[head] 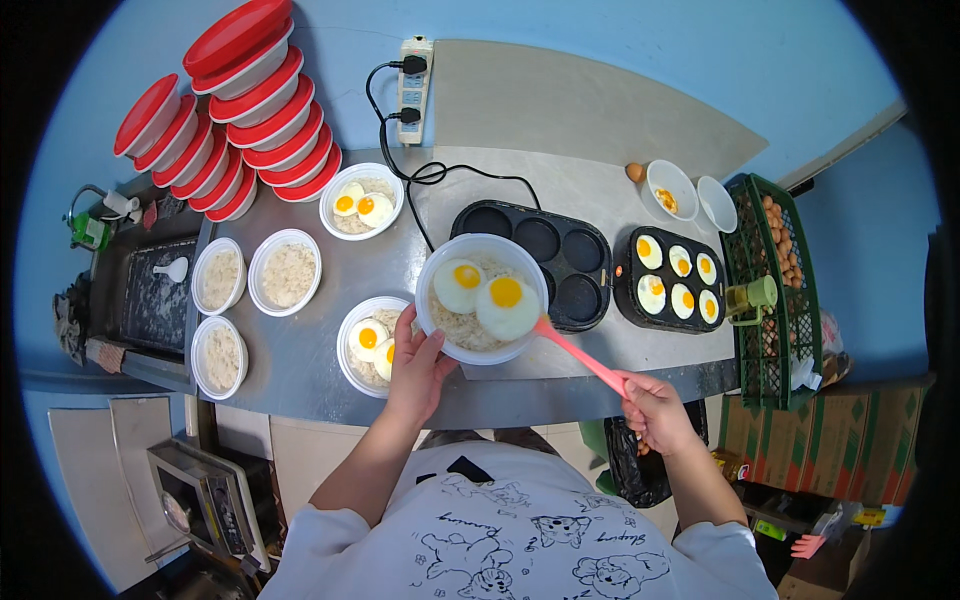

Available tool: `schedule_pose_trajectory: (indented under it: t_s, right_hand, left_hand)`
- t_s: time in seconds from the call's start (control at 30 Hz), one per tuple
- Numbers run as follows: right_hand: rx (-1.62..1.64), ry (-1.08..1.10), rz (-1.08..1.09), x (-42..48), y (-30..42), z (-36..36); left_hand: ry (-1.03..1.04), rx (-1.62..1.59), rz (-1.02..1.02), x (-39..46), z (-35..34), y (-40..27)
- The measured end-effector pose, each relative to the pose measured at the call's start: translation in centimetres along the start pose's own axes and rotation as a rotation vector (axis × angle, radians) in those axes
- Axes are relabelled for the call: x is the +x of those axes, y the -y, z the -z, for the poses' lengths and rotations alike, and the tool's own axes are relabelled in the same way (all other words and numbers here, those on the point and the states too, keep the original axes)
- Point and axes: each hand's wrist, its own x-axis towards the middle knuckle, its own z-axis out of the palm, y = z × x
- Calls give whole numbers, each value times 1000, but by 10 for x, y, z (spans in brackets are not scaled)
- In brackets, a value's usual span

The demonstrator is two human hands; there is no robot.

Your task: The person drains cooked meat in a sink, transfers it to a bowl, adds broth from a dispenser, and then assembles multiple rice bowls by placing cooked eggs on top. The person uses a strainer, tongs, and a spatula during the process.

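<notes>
My left hand [417, 367] grips the rim of a white plastic bowl [442, 330] that holds rice and two fried eggs. In my right hand [654, 409] is the handle of a pink spatula [585, 356]. Its head reaches into the bowl at the right-hand fried egg [508, 307] and is mostly hidden by that egg. The raised bowl covers part of a black egg pan [534, 238], whose visible wells hold no eggs. Right of it, a second egg pan [670, 324] carries several fried eggs. Partly behind my left hand stands another bowl of rice and eggs [367, 341].
Bowls of plain rice [285, 271] stand at the left, below stacked red-lidded bowls [277, 124]. A power strip [415, 90] with black cables is on the wall. Green crates [780, 337] of eggs, an oil bottle [750, 298] and used bowls [671, 187] line the right.
</notes>
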Motion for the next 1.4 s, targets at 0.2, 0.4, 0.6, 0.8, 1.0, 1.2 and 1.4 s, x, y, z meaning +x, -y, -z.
schedule_pose_trajectory:
  t_s: [0.2,0.4,0.6,0.8,1.0,1.2,1.4]
  right_hand:
    - [-28,28,-35,4,3,-4]
    - [-88,33,-27,8,5,-5]
    - [28,-5,77,27,7,-9]
    - [-35,-19,82,92,-30,-15]
    - [-745,-194,593,109,-54,-25]
    - [-1224,-423,910,72,-16,-18]
    - [-785,-587,680,3,11,53]
  left_hand:
    - [1,-19,-23,-2,-2,-4]
    - [-10,-30,-68,-4,-3,-9]
    - [-154,-3,-201,-17,40,-24]
    - [-274,48,-341,-42,85,-51]
    - [-332,31,-360,-54,70,-60]
    - [-260,67,-350,-51,51,-51]
    - [-116,163,-312,-50,24,-42]
